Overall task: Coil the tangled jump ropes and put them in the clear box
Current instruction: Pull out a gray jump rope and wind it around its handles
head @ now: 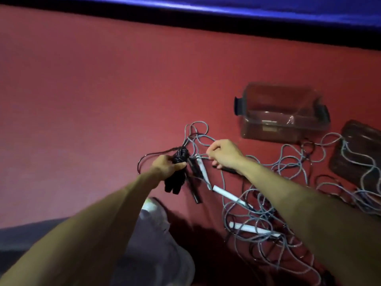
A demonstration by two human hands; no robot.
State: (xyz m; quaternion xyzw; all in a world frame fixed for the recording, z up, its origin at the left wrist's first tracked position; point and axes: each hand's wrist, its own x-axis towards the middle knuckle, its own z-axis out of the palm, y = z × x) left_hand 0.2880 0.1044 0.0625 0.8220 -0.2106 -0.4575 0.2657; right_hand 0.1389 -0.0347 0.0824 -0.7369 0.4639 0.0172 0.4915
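Note:
My left hand [168, 165] grips a coiled black jump rope [179, 162] with its black handles hanging below. A loose black end curls off to the left. My right hand [223, 152] pinches a grey rope strand beside a white handle [203, 169]. A tangle of grey jump ropes [268, 213] with white handles spreads over the red floor to the right. The clear box [280, 114] stands open behind the tangle, with nothing visible inside.
The box's dark lid [358, 153] lies on the floor at the far right, with grey rope draped over it. My knee [156, 234] in grey cloth is at the bottom middle. A blue and black band [206, 15] runs along the far edge of the red floor.

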